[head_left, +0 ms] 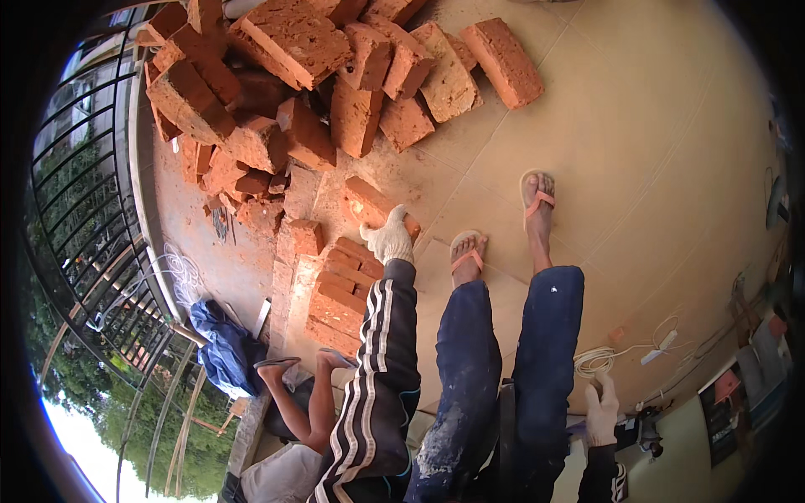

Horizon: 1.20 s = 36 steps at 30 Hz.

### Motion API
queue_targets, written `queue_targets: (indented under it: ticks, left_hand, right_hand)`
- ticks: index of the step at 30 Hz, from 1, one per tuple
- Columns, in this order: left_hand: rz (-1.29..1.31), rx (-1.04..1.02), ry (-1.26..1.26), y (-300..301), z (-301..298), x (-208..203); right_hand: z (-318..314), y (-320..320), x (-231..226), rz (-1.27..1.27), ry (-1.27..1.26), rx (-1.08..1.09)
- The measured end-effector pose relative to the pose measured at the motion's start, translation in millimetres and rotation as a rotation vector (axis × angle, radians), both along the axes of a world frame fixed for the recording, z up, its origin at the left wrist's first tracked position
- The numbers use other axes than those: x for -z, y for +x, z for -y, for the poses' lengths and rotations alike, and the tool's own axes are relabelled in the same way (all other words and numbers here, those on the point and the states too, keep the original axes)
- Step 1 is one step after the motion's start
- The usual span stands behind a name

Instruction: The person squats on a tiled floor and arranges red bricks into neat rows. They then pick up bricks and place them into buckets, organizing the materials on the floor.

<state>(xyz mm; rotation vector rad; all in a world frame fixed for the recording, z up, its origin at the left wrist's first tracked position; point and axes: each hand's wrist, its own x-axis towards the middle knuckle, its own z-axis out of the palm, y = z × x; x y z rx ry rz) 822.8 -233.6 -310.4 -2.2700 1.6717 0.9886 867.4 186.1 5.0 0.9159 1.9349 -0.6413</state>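
My left hand (389,240), in a pale knitted glove, reaches forward in the middle of the view. Its thumb and fingers are closed about the near side of a red clay brick (369,201), which lies slantwise beyond the palm. Just left of that hand stands a neat stack of bricks (340,289), with one brick (307,237) at its far end. Low on the right, my right hand (601,411), also gloved, hangs beside my leg. Its fingers point up and apart, and nothing shows in them.
A loose heap of bricks (285,92) fills the far left, beside a black railing (92,176). My sandalled feet (537,197) stand on tan tiles. Another person's legs (306,411) are at lower left, near a blue cloth (222,344). Coiled white cable (594,360) lies right.
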Motion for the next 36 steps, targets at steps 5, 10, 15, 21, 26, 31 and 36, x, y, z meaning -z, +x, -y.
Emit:
queue_targets:
  ticks: [5, 10, 15, 21, 26, 31, 36]
  left_hand:
    - [0.187, -0.01, 0.02, -9.4, -16.5, 40.7]
    - [0.254, -0.007, -0.116, -1.2, -49.7, 84.3]
    - [0.259, 0.157, -0.384, 25.0, -77.3, 128.4]
    - [0.041, 0.466, -0.669, 47.6, -67.3, 137.0]
    - [0.024, 0.421, -0.773, 64.7, -48.8, 150.9]
    - [0.11, 0.339, -0.73, 105.9, -10.1, 147.8]
    - [0.042, 0.467, -0.732, 133.7, -10.1, 139.2]
  right_hand:
    - [38.8, -181.8, 169.9, -0.388, -0.049, -0.602]
    - [164.2, -315.2, 340.0, -0.668, -0.258, -0.988]
    - [191.9, -392.9, 424.9, -0.752, -0.218, -1.006]
    - [168.7, -423.0, 453.5, -0.755, -0.623, -0.88]
    - [194.7, -404.8, 421.7, -0.699, -0.696, -0.549]
    - [161.3, -353.6, 388.8, -0.896, -0.707, -0.675]
    - [157.2, -284.9, 343.6, -0.86, -0.768, -0.981]
